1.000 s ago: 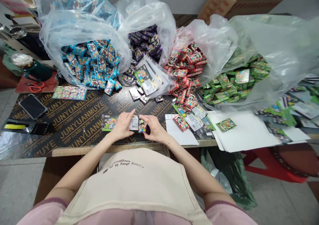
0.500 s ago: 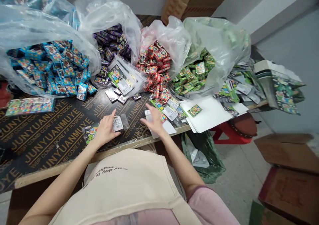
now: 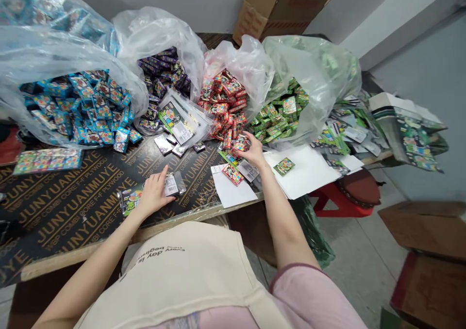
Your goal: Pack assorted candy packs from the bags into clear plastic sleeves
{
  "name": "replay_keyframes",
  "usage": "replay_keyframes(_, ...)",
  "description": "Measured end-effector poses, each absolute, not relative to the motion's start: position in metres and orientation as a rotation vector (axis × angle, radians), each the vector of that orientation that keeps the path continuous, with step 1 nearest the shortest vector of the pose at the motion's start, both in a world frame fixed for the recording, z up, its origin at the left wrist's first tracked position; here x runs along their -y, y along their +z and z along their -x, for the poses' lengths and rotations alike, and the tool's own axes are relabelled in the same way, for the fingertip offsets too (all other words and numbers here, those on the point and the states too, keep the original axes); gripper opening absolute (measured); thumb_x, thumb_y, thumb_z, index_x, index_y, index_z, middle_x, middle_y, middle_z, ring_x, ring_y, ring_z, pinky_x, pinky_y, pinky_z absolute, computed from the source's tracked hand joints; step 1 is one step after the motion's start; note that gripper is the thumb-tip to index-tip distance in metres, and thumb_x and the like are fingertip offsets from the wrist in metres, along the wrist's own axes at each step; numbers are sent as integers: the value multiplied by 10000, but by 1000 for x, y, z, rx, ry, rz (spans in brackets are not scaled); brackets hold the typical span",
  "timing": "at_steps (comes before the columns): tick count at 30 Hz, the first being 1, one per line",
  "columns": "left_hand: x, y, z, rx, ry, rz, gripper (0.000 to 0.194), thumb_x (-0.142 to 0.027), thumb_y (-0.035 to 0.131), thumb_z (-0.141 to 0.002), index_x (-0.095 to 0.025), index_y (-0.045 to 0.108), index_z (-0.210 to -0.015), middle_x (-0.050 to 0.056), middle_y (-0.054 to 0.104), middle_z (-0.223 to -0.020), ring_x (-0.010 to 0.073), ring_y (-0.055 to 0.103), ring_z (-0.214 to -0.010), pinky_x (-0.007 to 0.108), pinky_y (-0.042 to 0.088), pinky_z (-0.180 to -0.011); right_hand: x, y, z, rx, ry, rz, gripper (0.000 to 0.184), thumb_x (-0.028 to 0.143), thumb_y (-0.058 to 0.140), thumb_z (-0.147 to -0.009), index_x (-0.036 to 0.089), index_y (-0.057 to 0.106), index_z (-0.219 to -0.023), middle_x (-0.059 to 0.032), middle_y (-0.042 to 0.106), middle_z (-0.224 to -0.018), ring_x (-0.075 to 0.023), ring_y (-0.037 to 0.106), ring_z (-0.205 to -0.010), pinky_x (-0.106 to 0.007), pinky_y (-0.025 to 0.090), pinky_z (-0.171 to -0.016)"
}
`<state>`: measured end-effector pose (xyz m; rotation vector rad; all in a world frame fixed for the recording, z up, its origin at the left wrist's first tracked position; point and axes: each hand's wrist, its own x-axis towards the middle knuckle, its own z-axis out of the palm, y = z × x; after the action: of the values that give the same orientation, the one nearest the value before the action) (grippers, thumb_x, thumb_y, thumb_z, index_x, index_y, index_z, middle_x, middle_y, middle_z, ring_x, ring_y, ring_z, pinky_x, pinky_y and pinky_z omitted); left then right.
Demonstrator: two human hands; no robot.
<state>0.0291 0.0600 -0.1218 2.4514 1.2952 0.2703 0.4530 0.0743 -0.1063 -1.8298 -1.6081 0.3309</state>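
My left hand (image 3: 155, 193) is around the middle of a printed plastic pouch (image 3: 131, 199) on the dark table, thumb on the near edge and fingers on the far edge. A barcode label shows on the pouch right of the hand. With thumb and index finger, my right hand (image 3: 256, 153) pinches a small red candy box (image 3: 241, 143) at the front of the red heap (image 3: 227, 101). Below that hand lie another red box (image 3: 233, 174) and printed pouches (image 3: 248, 170), partly over a white sheet (image 3: 233, 193).
Open plastic bags hold blue boxes (image 3: 87, 108), purple boxes (image 3: 163, 72) and green boxes (image 3: 280, 118). Empty-looking pouches (image 3: 178, 125) lie in front of the purple ones. White sheets (image 3: 309, 166) and a red stool (image 3: 342, 193) are at the right. The table's front edge (image 3: 196, 216) is near my apron.
My right hand has left the pouch and moved right and forward to a red box, closing its fingers on it. My left hand has stayed on the pouch. The view has swung right.
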Motion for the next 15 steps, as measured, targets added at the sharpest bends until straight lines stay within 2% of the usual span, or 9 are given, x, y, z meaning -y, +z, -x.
replay_keyframes(3, -61, -112, -33, -1326, 380, -2369, 1183, -385, 782, -628, -168, 31, -1515, 148, 541, -1193, 326, 503, -1079, 440, 422, -907, -57, -91, -408, 1683, 328, 1617, 886, 427, 767, -643, 205, 387, -1412, -110, 549, -1324, -277, 564, -1136, -434, 421, -1011)
replay_keyframes(5, -61, -103, -39, -1261, 417, -2357, 1226, -369, 796, -611, -169, -8, -1515, 147, 537, -1215, 320, 502, -1079, 438, 425, -913, -42, -82, -366, 1894, 404, 1443, 891, 437, 770, -680, 243, 351, -1443, -104, 507, -1383, -290, 532, -1187, -451, 418, -1025)
replay_keyframes(9, -61, -90, -53, -1158, 457, -2361, 1268, -312, 805, -596, -176, -62, -1512, 141, 544, -1215, 318, 510, -1075, 444, 435, -914, -23, -74, -297, 2234, 469, 1359, 853, 358, 757, -735, 250, 329, -1465, -127, 545, -1335, -329, 506, -1195, -515, 423, -999)
replay_keyframes(12, -61, -88, -55, -1081, 492, -2378, 1264, -268, 796, -599, -193, -73, -1513, 136, 545, -1221, 315, 513, -1086, 455, 429, -940, -24, -78, -280, 2356, 545, 1325, 870, 320, 767, -731, 242, 316, -1471, -147, 538, -1333, -334, 488, -1221, -520, 417, -993)
replay_keyframes(15, -61, -89, -51, -971, 489, -2390, 1264, -281, 801, -604, -201, -71, -1515, 129, 549, -1227, 308, 509, -1098, 451, 429, -958, -25, -84, -280, 2367, 671, 1209, 883, 399, 759, -734, 248, 299, -1473, -135, 495, -1395, -301, 439, -1294, -475, 377, -1039)
